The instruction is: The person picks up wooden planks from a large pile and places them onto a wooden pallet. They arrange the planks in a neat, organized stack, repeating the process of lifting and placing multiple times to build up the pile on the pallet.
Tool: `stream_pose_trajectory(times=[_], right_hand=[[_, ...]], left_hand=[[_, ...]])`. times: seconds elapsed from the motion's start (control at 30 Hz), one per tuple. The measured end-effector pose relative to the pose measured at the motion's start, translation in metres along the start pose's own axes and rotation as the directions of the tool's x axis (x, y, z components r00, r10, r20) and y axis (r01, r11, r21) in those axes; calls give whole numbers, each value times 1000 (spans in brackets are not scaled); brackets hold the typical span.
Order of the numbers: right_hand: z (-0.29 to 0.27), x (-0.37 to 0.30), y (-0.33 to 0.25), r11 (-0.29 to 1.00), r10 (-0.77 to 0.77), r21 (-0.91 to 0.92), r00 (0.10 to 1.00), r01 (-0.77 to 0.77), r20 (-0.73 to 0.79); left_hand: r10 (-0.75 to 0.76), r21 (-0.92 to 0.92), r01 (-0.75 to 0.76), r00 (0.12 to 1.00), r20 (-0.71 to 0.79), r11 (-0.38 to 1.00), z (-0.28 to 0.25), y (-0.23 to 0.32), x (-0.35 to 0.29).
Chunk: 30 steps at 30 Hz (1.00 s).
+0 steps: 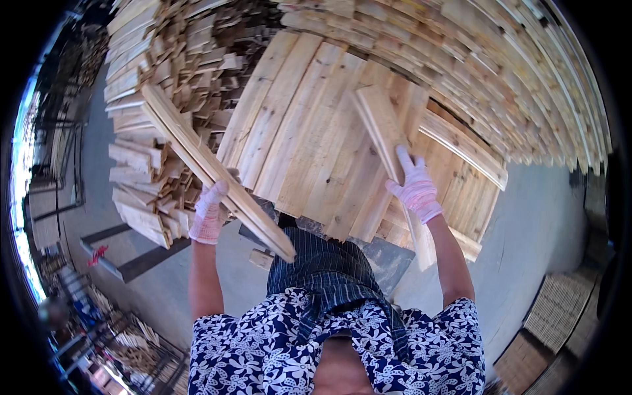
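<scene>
Both my hands wear pinkish-white knit gloves. My left hand (212,205) is closed around a few long, narrow wooden boards (187,141) stacked face to face, held slanting from upper left to lower right. My right hand (415,184) grips a single wooden board (382,125), thumb at one edge and fingers over its face; its upper end is slightly blurred. Beneath lies a layer of pale, knotty planks (309,131) set side by side. The right board passes above these planks, its lower end reaching past their near edge.
A heap of short wood pieces (141,158) stands at the left, near a dark metal frame (131,253) on the floor. Tall rows of stacked boards (461,52) rise at the back right. Bundled slats (559,306) lie at the lower right.
</scene>
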State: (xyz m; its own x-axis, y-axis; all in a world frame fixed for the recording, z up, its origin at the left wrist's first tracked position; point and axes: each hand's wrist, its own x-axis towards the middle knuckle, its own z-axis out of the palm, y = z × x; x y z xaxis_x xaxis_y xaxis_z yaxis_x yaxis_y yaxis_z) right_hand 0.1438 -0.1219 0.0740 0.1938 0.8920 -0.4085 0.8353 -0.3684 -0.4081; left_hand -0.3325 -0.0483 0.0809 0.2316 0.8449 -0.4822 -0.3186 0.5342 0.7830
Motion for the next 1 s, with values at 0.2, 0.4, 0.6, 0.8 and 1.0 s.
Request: stream_pose_trajectory(times=[0.2, 0.4, 0.6, 0.8, 1.0], right_hand=[[47, 75, -40, 814, -406, -439, 913, 381, 40], [53, 82, -38, 859, -389, -343, 920, 380, 43], [-3, 130, -62, 900, -380, -222, 925, 376, 25], [-63, 246, -126, 869, -433, -276, 901, 412, -18], [-5, 301, -105, 770, -493, -441, 869, 462, 49]], left_hand=[[-18, -276, -92, 928, -372, 957, -13, -110, -51], [-230, -580, -5, 915, -331, 814, 16, -254, -53], [-260, -722, -104, 890, -374, 684, 78, -246, 7], [-327, -707, -69, 852, -409, 704, 82, -240, 8], [-467, -621, 200, 831, -302, 758, 67, -226, 5]])
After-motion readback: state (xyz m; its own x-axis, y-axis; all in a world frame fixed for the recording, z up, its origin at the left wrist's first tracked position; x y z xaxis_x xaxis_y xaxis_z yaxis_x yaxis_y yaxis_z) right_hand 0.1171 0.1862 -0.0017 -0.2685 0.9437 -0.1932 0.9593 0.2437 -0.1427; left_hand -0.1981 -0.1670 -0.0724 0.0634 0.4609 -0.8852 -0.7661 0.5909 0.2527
